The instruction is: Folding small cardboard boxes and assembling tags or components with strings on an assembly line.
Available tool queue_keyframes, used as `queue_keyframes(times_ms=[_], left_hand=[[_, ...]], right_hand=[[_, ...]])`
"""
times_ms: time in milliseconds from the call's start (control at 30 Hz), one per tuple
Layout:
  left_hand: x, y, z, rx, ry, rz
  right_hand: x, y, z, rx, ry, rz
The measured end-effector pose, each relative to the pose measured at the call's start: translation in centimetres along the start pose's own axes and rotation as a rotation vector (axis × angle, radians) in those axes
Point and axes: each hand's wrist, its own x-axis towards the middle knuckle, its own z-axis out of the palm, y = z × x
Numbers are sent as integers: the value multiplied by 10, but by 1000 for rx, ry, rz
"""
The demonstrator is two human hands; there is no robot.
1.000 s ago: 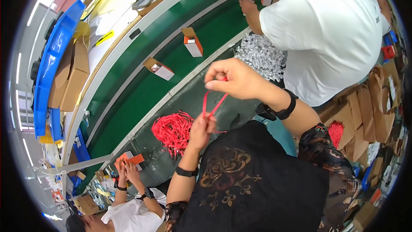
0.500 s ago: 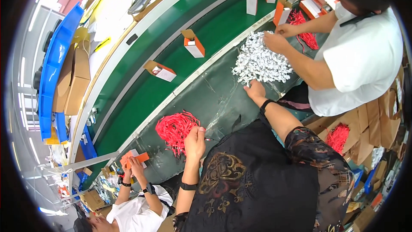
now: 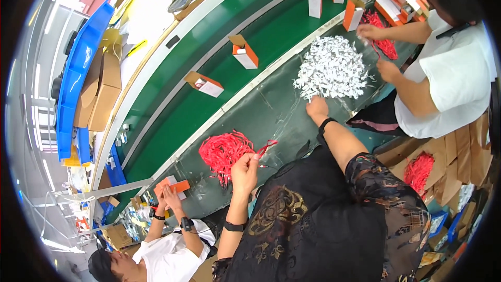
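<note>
My left hand (image 3: 244,172) is closed in a pinch on a thin red cord (image 3: 267,147), whose loop sticks out to the right of the fingertips. Just beyond that hand lies a tangled pile of red cords (image 3: 222,151) on the dark green worktop (image 3: 271,117). Farther right, my right hand (image 3: 317,108) reaches the near left edge of a heap of white looped cords (image 3: 334,68). Its fingertips are pressed together on a white cord there, partly hidden by the hand.
Small orange and white boxes (image 3: 245,56) with raised flaps stand on the green conveyor (image 3: 172,109). At right a co-worker (image 3: 443,78) handles a red strand; another (image 3: 172,250), lower left, holds an orange box (image 3: 172,185). More red cords (image 3: 419,171) lie on cardboard.
My left hand has drawn a red cord up out of the pile. My right hand stays at the white heap. The right co-worker's hands have moved from the white heap to red cords.
</note>
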Motion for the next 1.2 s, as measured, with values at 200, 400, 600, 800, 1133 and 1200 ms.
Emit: queue_keyframes(times_ms=[200, 400, 600, 800, 1133, 1200], left_hand=[[3, 20, -14, -18, 8, -34], [13, 39, -21, 178, -214, 68], [18, 64, -28, 316, -159, 208], [19, 58, -27, 271, -96, 162], [21, 57, -27, 229, -172, 103], [25, 45, -25, -26, -78, 121]], right_hand=[[-38, 2, -9, 278, -176, -294], [-124, -88, -91, 408, -368, -978], [-180, -124, -118, 276, -542, -1117], [-187, -130, -130, 256, -637, -1159], [-186, -134, -140, 83, -516, -1177], [-183, -134, -143, 114, -566, -1175]])
